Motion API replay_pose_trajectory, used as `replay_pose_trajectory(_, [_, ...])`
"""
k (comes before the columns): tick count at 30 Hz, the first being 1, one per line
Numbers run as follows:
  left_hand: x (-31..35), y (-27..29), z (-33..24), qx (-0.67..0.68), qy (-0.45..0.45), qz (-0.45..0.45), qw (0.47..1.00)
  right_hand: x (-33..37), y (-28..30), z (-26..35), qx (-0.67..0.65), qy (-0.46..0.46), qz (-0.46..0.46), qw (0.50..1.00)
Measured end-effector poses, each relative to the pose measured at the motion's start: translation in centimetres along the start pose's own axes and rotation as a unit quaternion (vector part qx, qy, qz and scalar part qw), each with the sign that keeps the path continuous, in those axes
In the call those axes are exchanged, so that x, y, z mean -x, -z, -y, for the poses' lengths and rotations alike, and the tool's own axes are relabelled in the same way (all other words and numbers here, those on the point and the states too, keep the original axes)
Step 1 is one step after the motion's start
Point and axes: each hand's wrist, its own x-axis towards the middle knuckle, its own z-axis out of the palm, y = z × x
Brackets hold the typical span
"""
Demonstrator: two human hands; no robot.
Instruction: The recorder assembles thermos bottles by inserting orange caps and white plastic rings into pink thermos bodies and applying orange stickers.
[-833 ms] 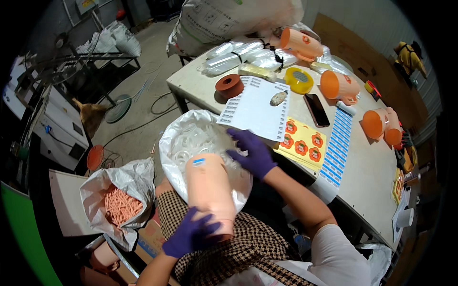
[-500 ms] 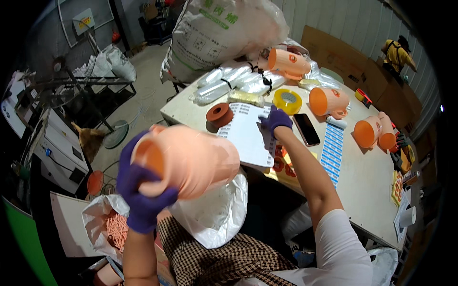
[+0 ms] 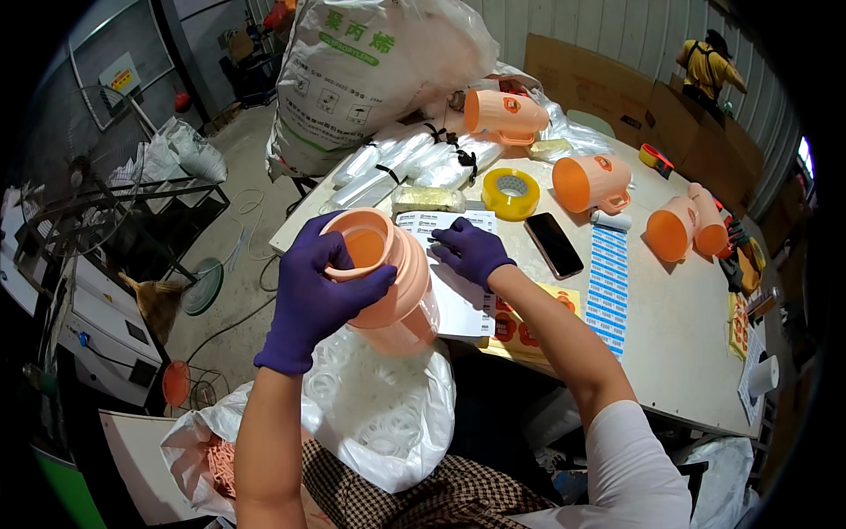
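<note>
My left hand (image 3: 322, 286), in a purple glove, grips a peach plastic jug (image 3: 407, 286) by its rim, the thumb outside and fingers reaching over the opening. The jug tilts, its open mouth toward me, above a white bag. My right hand (image 3: 471, 253), gloved too, rests over a white sheet of small printed labels (image 3: 463, 304) on the table. Its thumb and fingertips are bent close together at the sheet; whatever lies between them is too small to make out. Part of the sheet is hidden behind the jug and the hand.
A white bag of clear rings (image 3: 388, 423) hangs open below the jug. On the table (image 3: 679, 353) are yellow tape (image 3: 511, 194), a phone (image 3: 553, 245), a blue-striped label strip (image 3: 606, 291) and more peach jugs (image 3: 589, 183). A large white sack (image 3: 352, 115) stands behind; a person (image 3: 708, 70) works far right.
The jug has turned more upright and moved right, toward the label sheet, in my left hand. My right hand has drawn left and nearer over the sheet. The brown roll is now hidden.
</note>
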Motion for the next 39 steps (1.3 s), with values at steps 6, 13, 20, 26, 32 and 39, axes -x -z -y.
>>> replay_pose_trajectory(6, [0.0, -0.3, 0.4, 0.004, -0.003, 0.003, 1.000, -1.3, -2.7, 0.4, 0.076, -0.081, 0.016, 0.994])
replay_pose_trajectory(13, [0.2, 1.9, 1.3, 0.023, -0.010, -0.016, 1.000, -6.3, -3.8, -6.5, -0.340, -0.226, 0.055, 0.911])
replay_pose_trajectory(20, [14.5, 5.6, 1.3, 0.289, 0.331, 0.078, 0.895, 7.1, 2.3, 0.0, -0.294, -0.004, -0.192, 0.936])
replay_pose_trajectory(26, [29.1, 0.5, 2.7, 0.400, 0.514, -0.103, 0.752, 26.1, 1.7, 15.3, -0.105, 0.192, -0.039, 0.975])
replay_pose_trajectory(32, [26.8, 1.9, -1.7, 0.300, 0.488, -0.116, 0.811, 28.1, 1.6, 18.8, -0.076, 0.299, -0.057, 0.949])
replay_pose_trajectory(39, [26.6, 2.9, -3.2, 0.292, 0.494, -0.124, 0.809, 28.8, 2.0, 21.2, -0.004, 0.331, -0.093, 0.939])
